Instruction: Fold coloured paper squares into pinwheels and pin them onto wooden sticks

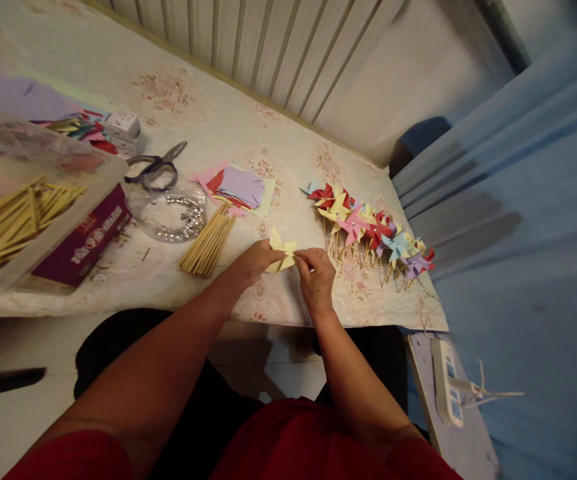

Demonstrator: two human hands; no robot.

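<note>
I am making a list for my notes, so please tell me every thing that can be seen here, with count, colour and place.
yellow folded paper pinwheel: one, yellow, held between both hands at the table edge
finished paper pinwheels on sticks: many, red, yellow, pink, blue, purple, in a row right of the hands
loose bundle of wooden sticks: one, tan, left of the hands
cut paper squares: small pile, purple, red, pink, behind the sticks
metal scissors: one pair, dark handles
clear round container of silvery bits: one, below the scissors
clear plastic box of sticks: one, far left
white power strip: one, lower right
left hand: on the pinwheel
right hand: on the pinwheel
</note>
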